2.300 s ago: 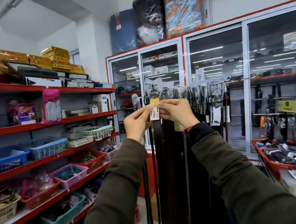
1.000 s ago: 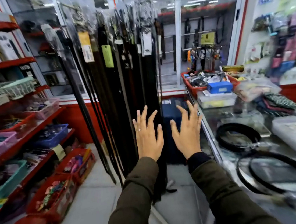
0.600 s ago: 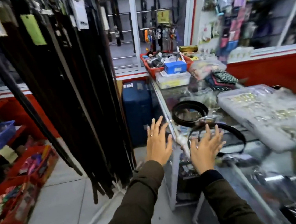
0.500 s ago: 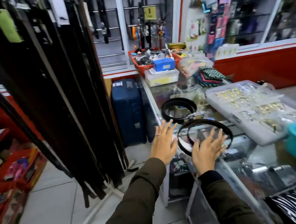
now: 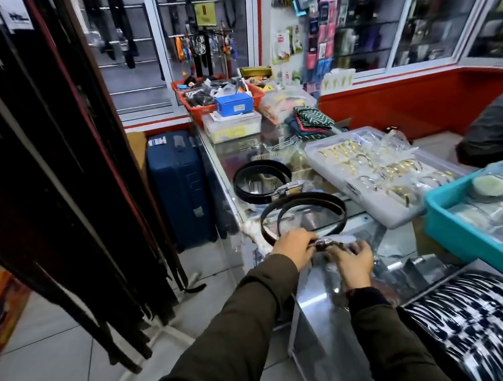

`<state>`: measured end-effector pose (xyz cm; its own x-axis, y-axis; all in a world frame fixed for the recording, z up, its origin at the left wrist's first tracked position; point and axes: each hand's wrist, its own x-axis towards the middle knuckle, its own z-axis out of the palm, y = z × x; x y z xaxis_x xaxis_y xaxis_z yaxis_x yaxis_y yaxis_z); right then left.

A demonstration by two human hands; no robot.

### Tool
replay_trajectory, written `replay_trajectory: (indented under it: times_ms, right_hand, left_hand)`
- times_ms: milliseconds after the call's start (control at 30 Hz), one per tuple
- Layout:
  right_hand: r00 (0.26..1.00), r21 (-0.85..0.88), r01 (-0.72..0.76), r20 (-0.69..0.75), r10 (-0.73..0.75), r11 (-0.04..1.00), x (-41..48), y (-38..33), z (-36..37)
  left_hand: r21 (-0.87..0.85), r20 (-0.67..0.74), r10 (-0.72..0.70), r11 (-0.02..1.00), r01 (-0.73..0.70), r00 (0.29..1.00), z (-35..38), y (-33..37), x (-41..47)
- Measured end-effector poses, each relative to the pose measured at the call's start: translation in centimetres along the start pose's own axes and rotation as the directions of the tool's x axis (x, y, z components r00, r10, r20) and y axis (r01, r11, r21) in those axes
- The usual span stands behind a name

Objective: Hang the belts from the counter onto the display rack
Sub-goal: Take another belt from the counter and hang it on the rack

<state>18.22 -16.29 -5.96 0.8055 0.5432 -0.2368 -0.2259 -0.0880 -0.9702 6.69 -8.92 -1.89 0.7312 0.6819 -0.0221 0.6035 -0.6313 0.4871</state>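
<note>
Two coiled dark belts lie on the glass counter [image 5: 341, 289]. The near belt [image 5: 304, 203] curls in a double loop by the counter's front edge. My left hand [image 5: 293, 246] grips its strap where it meets the wrapped buckle, and my right hand [image 5: 350, 259] is closed on that plastic-wrapped buckle end. The far belt [image 5: 260, 170], black with a silver buckle, lies just behind, untouched. The display rack [image 5: 49, 168] full of hanging dark belts stands on the floor at my left.
A blue suitcase [image 5: 180, 188] stands between rack and counter. On the counter are a clear tray of gold bangles [image 5: 378, 170], a teal bin [image 5: 471, 229], a patterned roll [image 5: 481, 324] and a red basket [image 5: 201, 108]. Another person's arm [image 5: 498, 130] leans in at right.
I turned from the rack to the counter. Both hands, open and spread before, have come down and closed on the near belt's buckle end.
</note>
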Motion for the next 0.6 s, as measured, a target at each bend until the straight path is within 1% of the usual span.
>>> replay_trajectory:
  times_ms: [67, 100, 167, 200, 267, 367, 467, 533, 600]
  right_hand:
    - [0.998, 0.191, -0.057, 0.018, 0.055, 0.980, -0.4, -0.1, 0.1]
    - [0.997, 0.270, -0.067, 0.049, 0.055, 0.961, -0.7, -0.1, 0.3]
    - [0.991, 0.347, -0.065, 0.134, 0.019, 0.936, -1.9, -0.9, 1.1]
    - [0.987, 0.356, -0.043, 0.162, -0.016, 0.934, -2.5, -1.4, 1.6]
    - [0.977, 0.370, 0.025, 0.187, -0.101, 0.929, -3.9, -2.8, 2.8]
    - [0.956, 0.392, 0.133, 0.192, -0.223, 0.910, -5.7, -5.0, 4.4]
    - [0.888, 0.403, 0.207, 0.304, -0.344, 0.891, -7.5, -7.1, 5.9]
    - [0.806, 0.402, 0.274, 0.400, -0.437, 0.874, -8.3, -8.3, 7.3]
    - [0.730, 0.398, 0.307, 0.485, -0.482, 0.865, -8.9, -9.4, 9.1]
  left_hand:
    - [-0.120, -0.097, -0.022, 0.993, 0.010, 0.995, -0.3, 0.1, -0.5]
    - [-0.188, -0.143, -0.039, 0.982, 0.012, 0.989, -0.5, 0.1, -0.8]
    - [-0.343, -0.224, -0.090, 0.939, 0.008, 0.970, -1.0, 0.2, -1.4]
    - [-0.402, -0.272, -0.111, 0.916, -0.008, 0.956, -1.5, 0.1, -1.8]
    - [-0.460, -0.378, -0.132, 0.886, -0.062, 0.917, -2.6, -0.3, -2.8]
    - [-0.526, -0.462, -0.145, 0.839, -0.139, 0.875, -4.7, -0.8, -4.3]
    - [-0.599, -0.549, -0.217, 0.776, -0.199, 0.807, -6.9, -1.2, -5.9]
    - [-0.610, -0.616, -0.268, 0.757, -0.234, 0.741, -8.6, -1.5, -7.3]
    - [-0.614, -0.679, -0.322, 0.742, -0.270, 0.660, -10.2, -2.2, -8.9]
